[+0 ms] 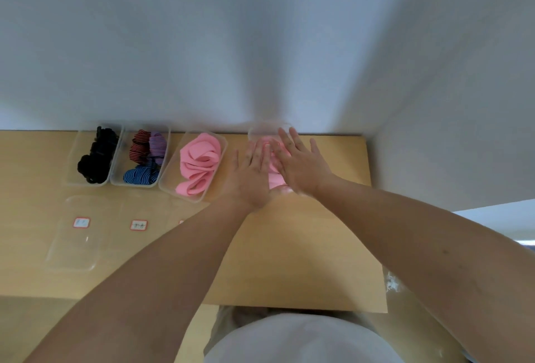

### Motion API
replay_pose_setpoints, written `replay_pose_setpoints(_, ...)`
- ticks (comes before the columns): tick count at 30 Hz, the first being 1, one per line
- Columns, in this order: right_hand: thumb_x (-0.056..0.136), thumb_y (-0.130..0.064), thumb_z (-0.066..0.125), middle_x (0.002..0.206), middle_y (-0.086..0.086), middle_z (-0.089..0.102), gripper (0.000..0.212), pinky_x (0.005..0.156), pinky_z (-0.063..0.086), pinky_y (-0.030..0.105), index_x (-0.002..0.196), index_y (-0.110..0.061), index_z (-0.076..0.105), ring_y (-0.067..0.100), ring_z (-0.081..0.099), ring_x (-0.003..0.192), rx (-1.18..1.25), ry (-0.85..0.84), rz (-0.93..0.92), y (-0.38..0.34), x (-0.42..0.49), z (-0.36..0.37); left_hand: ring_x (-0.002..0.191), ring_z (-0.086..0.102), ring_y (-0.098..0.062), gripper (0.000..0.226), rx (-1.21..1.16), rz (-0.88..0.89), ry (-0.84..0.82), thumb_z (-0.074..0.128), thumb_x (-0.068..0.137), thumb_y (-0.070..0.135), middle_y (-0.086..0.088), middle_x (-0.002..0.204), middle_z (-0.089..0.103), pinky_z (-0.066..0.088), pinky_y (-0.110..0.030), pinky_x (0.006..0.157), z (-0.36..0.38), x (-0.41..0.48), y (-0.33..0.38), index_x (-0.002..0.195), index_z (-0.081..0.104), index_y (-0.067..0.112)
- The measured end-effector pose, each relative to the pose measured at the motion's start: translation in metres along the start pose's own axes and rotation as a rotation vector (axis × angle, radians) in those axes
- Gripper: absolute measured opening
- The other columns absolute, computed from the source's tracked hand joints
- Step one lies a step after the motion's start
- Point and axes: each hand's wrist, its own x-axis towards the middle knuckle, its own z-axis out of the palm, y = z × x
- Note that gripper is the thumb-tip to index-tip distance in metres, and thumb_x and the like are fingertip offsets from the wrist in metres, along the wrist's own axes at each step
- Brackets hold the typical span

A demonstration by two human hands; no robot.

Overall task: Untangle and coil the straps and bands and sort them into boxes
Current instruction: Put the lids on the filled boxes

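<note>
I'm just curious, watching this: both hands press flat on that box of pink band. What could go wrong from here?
The pink band under the left hand and right hand may spring back and pop out of the clear box once they lift. The left hand is close to the neighbouring box, heaped with loose pink loops, and might nudge it.

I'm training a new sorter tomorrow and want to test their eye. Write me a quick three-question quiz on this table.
1. True or false: the black straps lie in the leftmost box.
2. Multiple choice: the left hand and right hand lie flat over A) the black straps, B) the right-end box holding a pink band, C) a loose lid.
3. Fill in: the striped bands are red, purple and ____.

Key: 1 true; 2 B; 3 blue.
</note>
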Motion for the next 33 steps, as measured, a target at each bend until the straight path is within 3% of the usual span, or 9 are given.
replay_pose_setpoints(5, 0.103, -0.038, 0.047, 0.168, 0.014, -0.012, 0.077, 0.120, 0.009, 0.067, 0.161, -0.019, 0.000, 0.035, -0.012, 0.154, 0.000, 0.004, 0.041, -0.008, 0.008, -0.014, 0.157, -0.012, -0.026, 0.098, -0.213, -0.106, 0.004, 0.026, 0.097, 0.072, -0.008, 0.169, -0.016, 0.006, -0.054, 0.126, 0.008, -0.016, 0.012, 0.161, -0.009, 0.007)
replay_pose_setpoints(8, 0.104, -0.026, 0.043, 0.168, 0.017, 0.005, 0.059, 0.119, 0.008, 0.066, 0.158, -0.017, 0.020, 0.036, 0.001, 0.155, 0.028, 0.068, 0.115, -0.023, 0.012, -0.018, 0.155, 0.017, -0.030, 0.078, -0.465, -0.084, 0.095, 0.028, 0.102, 0.059, -0.011, 0.170, 0.012, 0.027, -0.046, 0.122, 0.008, -0.041, 0.001, 0.160, 0.021, 0.008)
replay_pose_setpoints(11, 0.099, -0.024, 0.047, 0.157, 0.015, 0.038, 0.046, 0.115, 0.028, 0.051, 0.143, -0.011, 0.048, 0.033, 0.033, 0.145, 0.186, 0.307, 0.199, -0.049, 0.011, -0.024, 0.101, 0.064, -0.028, 0.035, -0.666, -0.180, 0.312, 0.043, 0.104, 0.039, -0.006, 0.105, 0.070, 0.049, -0.040, 0.083, 0.001, -0.075, -0.017, 0.106, 0.068, 0.014)
replay_pose_setpoints(14, 0.090, -0.019, 0.057, 0.129, 0.014, 0.062, 0.034, 0.093, 0.045, 0.045, 0.121, -0.007, 0.066, 0.035, 0.054, 0.117, 0.449, 0.602, 0.278, -0.091, 0.003, -0.030, 0.060, 0.049, -0.018, 0.038, -0.820, -0.360, 0.415, 0.050, 0.104, 0.029, 0.001, 0.064, 0.054, 0.035, -0.032, 0.056, -0.002, -0.105, -0.040, 0.068, 0.054, 0.017)
replay_pose_setpoints(18, 0.093, -0.012, 0.057, 0.105, 0.011, 0.067, 0.020, 0.085, 0.047, 0.037, 0.107, -0.006, 0.070, 0.029, 0.058, 0.101, 0.809, 0.711, 0.353, -0.152, -0.012, -0.041, 0.069, 0.060, -0.019, 0.044, -1.049, -0.574, 0.354, 0.045, 0.105, 0.034, -0.005, 0.074, 0.067, 0.045, -0.033, 0.065, 0.009, -0.130, -0.084, 0.076, 0.068, 0.009)
replay_pose_setpoints(25, 0.087, -0.015, 0.050, 0.066, 0.001, 0.039, 0.023, 0.054, 0.027, 0.029, 0.064, -0.017, 0.045, 0.022, 0.035, 0.061, 1.602, 0.314, 0.909, -0.226, -0.032, -0.017, 0.077, 0.055, -0.021, 0.052, -1.330, -0.713, 0.106, 0.037, 0.105, 0.055, -0.002, 0.076, 0.058, 0.043, -0.035, 0.078, 0.021, -0.167, -0.139, 0.076, 0.057, 0.016)
replay_pose_setpoints(28, 0.092, -0.022, 0.053, 0.083, 0.009, 0.054, 0.010, 0.074, 0.047, 0.037, 0.088, -0.013, 0.053, 0.026, 0.052, 0.074, 1.822, 0.160, 1.068, -0.247, -0.042, -0.007, 0.096, 0.066, -0.027, 0.056, -1.269, -0.625, -0.009, 0.028, 0.102, 0.065, -0.012, 0.098, 0.070, 0.050, -0.043, 0.095, 0.026, -0.177, -0.143, 0.081, 0.057, 0.022)
replay_pose_setpoints(30, 0.095, -0.024, 0.052, 0.113, 0.018, 0.064, 0.013, 0.099, 0.048, 0.045, 0.100, -0.012, 0.054, 0.032, 0.064, 0.108, 1.875, 0.114, 1.111, -0.260, -0.046, 0.000, 0.101, 0.065, -0.027, 0.063, -1.200, -0.582, -0.057, 0.023, 0.102, 0.065, -0.011, 0.105, 0.070, 0.050, -0.044, 0.099, 0.029, -0.182, -0.145, 0.093, 0.063, 0.017)
replay_pose_setpoints(33, 0.095, -0.026, 0.054, 0.125, 0.016, 0.062, 0.028, 0.097, 0.048, 0.045, 0.117, -0.009, 0.056, 0.031, 0.060, 0.117, 1.912, 0.099, 1.133, -0.278, -0.049, 0.004, 0.106, 0.060, -0.025, 0.069, -1.146, -0.554, -0.080, 0.023, 0.103, 0.064, -0.006, 0.114, 0.065, 0.047, -0.041, 0.100, 0.034, -0.187, -0.149, 0.126, 0.062, 0.012)
